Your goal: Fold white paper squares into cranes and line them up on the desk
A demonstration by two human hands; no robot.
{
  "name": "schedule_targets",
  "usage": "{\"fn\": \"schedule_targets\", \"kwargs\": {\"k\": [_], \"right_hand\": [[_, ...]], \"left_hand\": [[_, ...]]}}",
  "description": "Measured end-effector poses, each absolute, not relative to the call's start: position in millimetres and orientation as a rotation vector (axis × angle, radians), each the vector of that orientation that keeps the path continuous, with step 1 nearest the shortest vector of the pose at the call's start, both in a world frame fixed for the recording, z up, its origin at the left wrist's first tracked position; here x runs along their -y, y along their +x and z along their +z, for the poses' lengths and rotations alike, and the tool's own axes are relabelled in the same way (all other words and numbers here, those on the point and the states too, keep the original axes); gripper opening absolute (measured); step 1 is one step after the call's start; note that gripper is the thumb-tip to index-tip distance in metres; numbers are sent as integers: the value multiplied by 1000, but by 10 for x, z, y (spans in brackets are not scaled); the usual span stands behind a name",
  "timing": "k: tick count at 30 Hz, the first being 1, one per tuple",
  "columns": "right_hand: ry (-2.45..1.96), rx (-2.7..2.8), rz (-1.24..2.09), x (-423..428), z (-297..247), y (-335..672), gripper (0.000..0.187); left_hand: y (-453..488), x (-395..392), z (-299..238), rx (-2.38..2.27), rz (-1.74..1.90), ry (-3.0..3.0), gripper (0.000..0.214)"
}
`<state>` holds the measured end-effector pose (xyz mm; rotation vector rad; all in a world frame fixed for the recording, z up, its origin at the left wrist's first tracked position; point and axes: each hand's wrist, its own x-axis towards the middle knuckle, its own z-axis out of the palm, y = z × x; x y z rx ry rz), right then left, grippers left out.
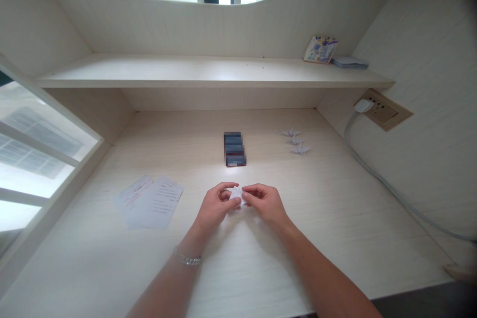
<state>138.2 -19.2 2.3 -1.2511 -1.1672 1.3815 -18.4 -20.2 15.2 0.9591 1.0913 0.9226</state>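
Observation:
A small folded piece of white paper (236,193) sits between both my hands just above the pale wooden desk (261,258). My left hand (215,206) pinches its left side with curled fingers. My right hand (265,202) pinches its right side the same way. A bracelet is on my left wrist. Most of the paper is hidden by my fingers.
Printed paper sheets (149,201) lie to the left. A blurred dark object (234,149) lies beyond my hands. Three small folded paper cranes (296,141) sit at the back right. A wall socket (382,109) with a white cable (387,186) is at right. A booklet (320,49) stands on the shelf.

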Motion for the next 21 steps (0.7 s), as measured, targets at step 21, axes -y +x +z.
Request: {"fn": "schedule_targets", "kwargs": {"k": [21], "right_hand": [[-1240,1182,1394,228,72,1315,22]], "left_hand": [[-189,177,22,-1250,1034,1087,23]]}}
